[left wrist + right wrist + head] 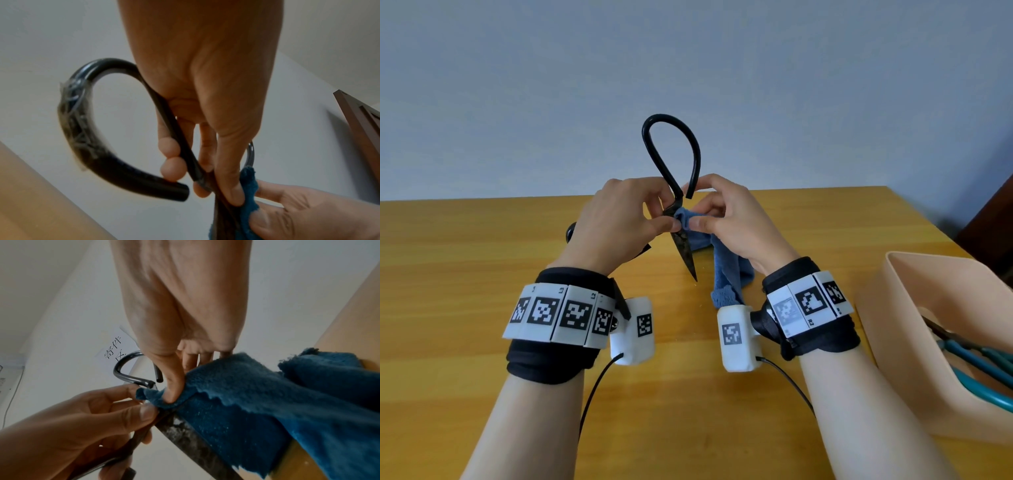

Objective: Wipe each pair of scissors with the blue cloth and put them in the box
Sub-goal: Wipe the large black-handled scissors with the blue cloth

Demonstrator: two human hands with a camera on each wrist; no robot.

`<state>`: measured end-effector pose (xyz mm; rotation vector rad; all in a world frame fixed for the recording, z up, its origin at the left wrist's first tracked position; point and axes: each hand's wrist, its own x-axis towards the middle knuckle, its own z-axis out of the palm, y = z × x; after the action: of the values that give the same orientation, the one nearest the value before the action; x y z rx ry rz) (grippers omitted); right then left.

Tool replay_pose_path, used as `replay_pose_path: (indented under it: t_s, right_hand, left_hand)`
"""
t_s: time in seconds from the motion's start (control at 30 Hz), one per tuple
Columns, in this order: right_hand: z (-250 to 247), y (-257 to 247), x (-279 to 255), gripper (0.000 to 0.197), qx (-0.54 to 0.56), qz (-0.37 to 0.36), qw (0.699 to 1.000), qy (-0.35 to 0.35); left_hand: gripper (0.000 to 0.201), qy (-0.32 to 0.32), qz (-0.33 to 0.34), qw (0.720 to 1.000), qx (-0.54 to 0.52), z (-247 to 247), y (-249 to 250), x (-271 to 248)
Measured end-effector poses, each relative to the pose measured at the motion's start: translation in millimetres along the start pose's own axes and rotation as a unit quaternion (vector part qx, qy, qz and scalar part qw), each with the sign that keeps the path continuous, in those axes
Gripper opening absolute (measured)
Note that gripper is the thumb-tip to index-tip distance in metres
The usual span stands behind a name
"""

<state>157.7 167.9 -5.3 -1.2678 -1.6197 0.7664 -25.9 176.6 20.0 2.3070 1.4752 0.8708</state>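
Head cam only: box (914, 308) w/ teal-handled scissors (976, 363), cut off. L hand (619, 219) pinches black scissors (685, 246); R hand (726, 216) pinches blue cloth (726, 267) on blade.

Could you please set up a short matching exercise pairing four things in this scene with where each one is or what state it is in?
Things:
1. black scissors
2. blue cloth
3. teal-handled scissors
4. box

Places or states:
A. standing on the table at the right
B. held upright, point down, by the left hand
C. lying inside the box
D. pinched against the blade by the right hand

Pairs: 1-B, 2-D, 3-C, 4-A
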Motion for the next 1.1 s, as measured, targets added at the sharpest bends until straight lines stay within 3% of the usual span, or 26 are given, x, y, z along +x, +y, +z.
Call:
replay_pose_path:
  t_s: [1.1]
  right_hand:
    - [-0.3, -1.7, -2.3, 0.032, -0.016, 0.023, 1.000, -0.010]
  left_hand:
    - [0.019, -0.016, -0.006, 1.000, -0.005, -1.7, -5.2, 0.6]
